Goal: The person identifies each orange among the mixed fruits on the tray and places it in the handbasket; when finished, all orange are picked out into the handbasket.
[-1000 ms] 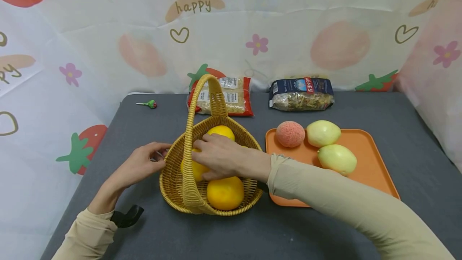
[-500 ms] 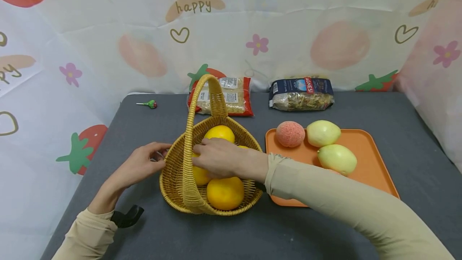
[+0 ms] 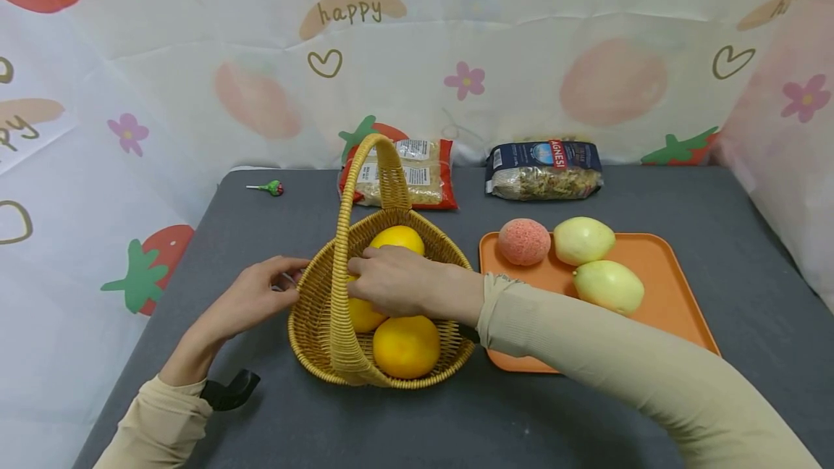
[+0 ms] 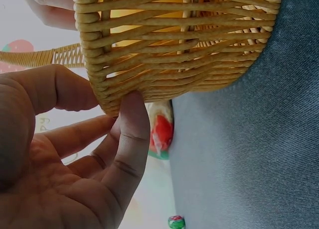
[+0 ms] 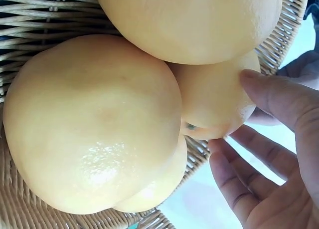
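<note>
A wicker basket (image 3: 345,364) with an arched handle stands mid-table, holding several round yellow-orange fruits (image 3: 407,347). My left hand (image 3: 254,299) is at its left rim; in the left wrist view the thumb and fingers (image 4: 133,124) pinch the woven edge. Inside the basket, reaching in from the right, is my right hand (image 3: 397,281). The right wrist view has its thumb on one yellow fruit (image 5: 214,97), with fingertips curled against the other side. Two larger-looking fruits partly cover that one. The head view hides the right fingertips.
Right of the basket, an orange tray (image 3: 658,259) bears a pink fruit (image 3: 524,242) and two pale green fruits (image 3: 609,286). Behind stand a red-edged bag of grain (image 3: 417,176) and an Agnesi pasta bag (image 3: 544,171). A small green-and-red lollipop-like item (image 3: 270,187) lies back left.
My right hand has shifted slightly down and right inside the basket, uncovering more of the rear yellow fruit. The left hand and the basket have stayed in place.
</note>
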Demonstrator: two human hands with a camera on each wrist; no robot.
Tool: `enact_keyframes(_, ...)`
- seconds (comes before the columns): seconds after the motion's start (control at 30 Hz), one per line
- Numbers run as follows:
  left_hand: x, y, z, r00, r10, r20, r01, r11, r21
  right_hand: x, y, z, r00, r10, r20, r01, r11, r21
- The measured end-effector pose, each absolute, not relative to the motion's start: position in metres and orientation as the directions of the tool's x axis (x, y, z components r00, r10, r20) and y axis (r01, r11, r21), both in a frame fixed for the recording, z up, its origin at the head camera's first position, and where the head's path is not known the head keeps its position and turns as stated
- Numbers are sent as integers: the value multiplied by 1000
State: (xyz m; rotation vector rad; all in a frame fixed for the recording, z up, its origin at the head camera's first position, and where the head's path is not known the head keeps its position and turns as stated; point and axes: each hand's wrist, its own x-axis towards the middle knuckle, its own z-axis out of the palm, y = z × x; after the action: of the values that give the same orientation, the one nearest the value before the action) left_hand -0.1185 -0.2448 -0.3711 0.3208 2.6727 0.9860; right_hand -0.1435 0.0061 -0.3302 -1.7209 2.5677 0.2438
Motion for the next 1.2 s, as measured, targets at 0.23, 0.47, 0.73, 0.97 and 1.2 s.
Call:
enact_keyframes(0.23, -119, -244, -371, -937, 301, -177, 115, 746, 656, -143, 6, -331, -389, -914, -115, -919, 376, 114)
enact_keyframes(0.47, -119, -244, -371, -938, 301, -171, 123, 752, 648, -143, 6, -333, -391, -914, -111, -918, 379, 114)
enact_keyframes(0.73, -119, -244, -371, -938, 300, -172, 122, 751, 648, -143, 6, -333, -388, -914, -117, -920, 375, 115)
enact_keyframes(0.97, -119, -244, -371, -938, 300, -172, 122, 753, 646, -142, 8, -332, -393, -913, -111, -917, 380, 117)
enact_keyframes(1.2, -119, -244, -371, -940, 294, -173, 115, 752, 649, -142, 20, -327, -427, -894, -139, -904, 426, 39)
